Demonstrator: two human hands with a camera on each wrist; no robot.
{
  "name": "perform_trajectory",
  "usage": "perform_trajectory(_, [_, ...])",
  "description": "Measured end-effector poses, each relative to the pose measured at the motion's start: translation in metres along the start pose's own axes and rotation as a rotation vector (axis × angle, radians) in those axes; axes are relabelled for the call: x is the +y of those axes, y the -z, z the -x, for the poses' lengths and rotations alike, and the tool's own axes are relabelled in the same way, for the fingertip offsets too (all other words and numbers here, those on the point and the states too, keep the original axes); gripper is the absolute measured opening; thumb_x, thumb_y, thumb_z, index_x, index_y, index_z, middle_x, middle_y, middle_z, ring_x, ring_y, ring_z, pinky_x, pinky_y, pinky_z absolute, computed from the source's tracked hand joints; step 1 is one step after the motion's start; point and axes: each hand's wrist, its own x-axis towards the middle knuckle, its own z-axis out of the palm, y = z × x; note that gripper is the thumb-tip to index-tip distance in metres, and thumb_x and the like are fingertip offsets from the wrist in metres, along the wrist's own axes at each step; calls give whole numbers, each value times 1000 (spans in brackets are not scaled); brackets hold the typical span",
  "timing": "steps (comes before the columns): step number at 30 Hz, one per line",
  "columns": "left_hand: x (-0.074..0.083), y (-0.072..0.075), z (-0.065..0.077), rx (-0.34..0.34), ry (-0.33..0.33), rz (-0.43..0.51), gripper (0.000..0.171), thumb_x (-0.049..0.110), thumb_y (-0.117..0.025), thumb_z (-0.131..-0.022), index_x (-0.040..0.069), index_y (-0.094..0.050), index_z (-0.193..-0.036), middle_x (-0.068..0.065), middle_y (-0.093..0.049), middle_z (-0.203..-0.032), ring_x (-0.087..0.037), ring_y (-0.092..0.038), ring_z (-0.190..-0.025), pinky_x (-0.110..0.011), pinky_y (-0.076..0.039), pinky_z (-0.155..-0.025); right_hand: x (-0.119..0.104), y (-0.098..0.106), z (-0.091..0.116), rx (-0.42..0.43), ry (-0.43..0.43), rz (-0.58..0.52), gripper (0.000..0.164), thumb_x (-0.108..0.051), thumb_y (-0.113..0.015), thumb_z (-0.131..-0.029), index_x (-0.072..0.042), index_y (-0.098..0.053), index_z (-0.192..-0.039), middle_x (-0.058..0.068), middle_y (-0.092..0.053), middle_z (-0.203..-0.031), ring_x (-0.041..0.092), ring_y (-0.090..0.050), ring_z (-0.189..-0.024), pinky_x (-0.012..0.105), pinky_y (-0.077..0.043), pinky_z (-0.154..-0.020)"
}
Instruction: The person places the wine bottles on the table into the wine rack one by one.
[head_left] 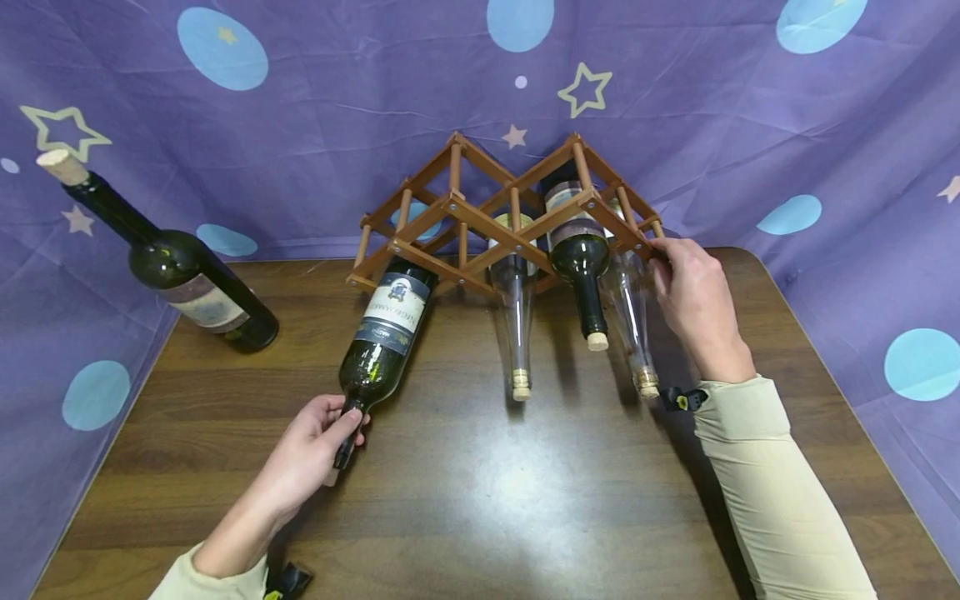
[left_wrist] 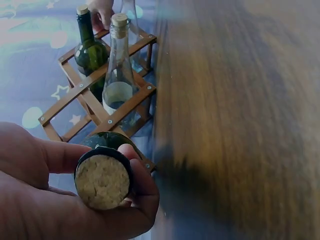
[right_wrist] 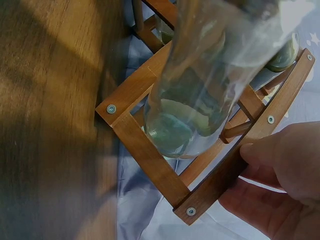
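Note:
My left hand (head_left: 311,454) grips the neck of a dark green wine bottle (head_left: 386,333) with a blue and white label. Its base end reaches into the left lower part of a wooden lattice wine rack (head_left: 480,208); its cork (left_wrist: 102,182) faces the left wrist camera. At the rack's right end, my right hand (head_left: 693,296) pinches a slat between thumb and fingers. Lying in the rack, necks toward me, are a clear bottle (head_left: 516,308), a dark bottle (head_left: 581,250) and a second clear bottle (head_left: 630,308), all corked.
Another corked dark wine bottle (head_left: 198,283) stands upright at the table's left side. The wooden table (head_left: 600,500) backs onto a purple curtain (head_left: 360,75) with stars and blue spots, which also hangs along both sides.

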Motion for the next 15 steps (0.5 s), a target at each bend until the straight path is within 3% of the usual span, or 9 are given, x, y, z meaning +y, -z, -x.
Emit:
perform_trajectory(4, [3, -2, -1, -24, -10, 41, 37, 14, -45, -106, -13, -40, -132, -24, -60, -114, -22, -61, -91, -30, -53, -74, 0, 0, 0, 0, -4, 3, 25, 0, -62, -92, 4, -68, -116, 21, -67, -110, 39, -63, -100, 50, -50, -87])
perform_trajectory(15, [10, -7, -9, -79, -21, 168, 36, 10, -44, -105, -14, -39, -131, -28, -57, -117, -25, -62, -95, -33, -55, -75, 1, -1, 0, -3, -1, 1, 25, 0, -62, -92, 3, -68, -116, 21, -68, -110, 40, -64, -100, 51, -49, -88])
